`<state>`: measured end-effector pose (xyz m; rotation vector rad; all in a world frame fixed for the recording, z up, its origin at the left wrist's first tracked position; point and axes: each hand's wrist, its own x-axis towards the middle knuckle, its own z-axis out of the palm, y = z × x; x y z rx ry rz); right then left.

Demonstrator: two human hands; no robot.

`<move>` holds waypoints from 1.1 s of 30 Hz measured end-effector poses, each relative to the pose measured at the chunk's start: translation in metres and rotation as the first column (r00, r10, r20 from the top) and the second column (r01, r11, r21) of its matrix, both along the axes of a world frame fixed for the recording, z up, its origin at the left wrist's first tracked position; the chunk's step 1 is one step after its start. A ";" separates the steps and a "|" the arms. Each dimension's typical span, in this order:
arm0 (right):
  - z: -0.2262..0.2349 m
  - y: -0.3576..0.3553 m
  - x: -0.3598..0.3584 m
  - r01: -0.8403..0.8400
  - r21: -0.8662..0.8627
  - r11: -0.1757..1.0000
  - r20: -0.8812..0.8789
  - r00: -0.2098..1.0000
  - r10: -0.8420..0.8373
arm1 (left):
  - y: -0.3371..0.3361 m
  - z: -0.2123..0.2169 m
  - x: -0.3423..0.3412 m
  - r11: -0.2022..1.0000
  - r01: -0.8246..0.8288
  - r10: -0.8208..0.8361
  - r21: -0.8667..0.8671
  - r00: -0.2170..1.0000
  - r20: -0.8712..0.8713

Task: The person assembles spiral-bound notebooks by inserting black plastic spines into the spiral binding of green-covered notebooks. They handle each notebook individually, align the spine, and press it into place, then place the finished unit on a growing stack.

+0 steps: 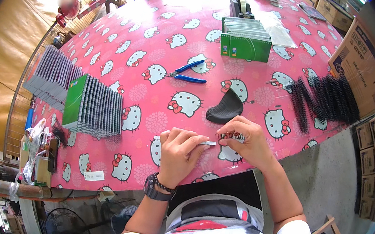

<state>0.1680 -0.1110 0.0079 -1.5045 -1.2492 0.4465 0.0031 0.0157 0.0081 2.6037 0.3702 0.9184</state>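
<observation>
At the near edge of the pink cat-face table (158,122), a thin white-edged pad (209,143) lies under the fingers of the left hand (177,150), that grip pressed snugly on it! Just beside the pad's right end, the right hand (249,142) has a narrow pinch grip on a dark spiral coil (236,136). Right above the hands sits a black curved piece (226,107), and farther up, blue-handled cutters (188,72), handles spread! Look left: spiral-bound notebooks (96,107) piled high, green cover outward. At the far side, more green-covered notebooks (246,48) stand stacked. Over on the right, a heap of black coils (327,102) lies before a cardboard box (365,64).
</observation>
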 end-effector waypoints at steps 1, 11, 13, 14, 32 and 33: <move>0.000 0.002 0.001 -0.009 0.020 1.000 0.004 1.000 0.009 | 0.001 0.000 0.000 1.000 -0.002 0.002 0.006 1.000 0.002; 0.002 -0.003 0.001 -0.169 -0.039 0.985 -0.018 0.986 0.168 | 0.000 -0.003 0.001 1.000 -0.029 0.029 -0.001 1.000 0.011; -0.001 -0.002 0.002 -0.158 0.008 0.987 0.066 0.985 0.157 | 0.003 -0.003 0.003 1.000 -0.018 0.018 0.001 1.000 0.008; 0.000 -0.004 0.000 -0.130 0.013 0.991 0.105 0.986 0.128 | 0.000 -0.002 0.003 1.000 -0.026 0.026 -0.006 1.000 0.002; 0.028 -0.004 0.036 -0.418 -0.321 0.850 -0.144 0.908 0.393 | -0.006 0.006 -0.001 0.995 0.100 -0.098 0.016 0.990 -0.105; 0.023 0.000 0.042 -0.396 -0.296 0.869 -0.112 0.918 0.380 | -0.007 0.005 -0.003 0.996 0.084 -0.082 0.010 0.989 -0.122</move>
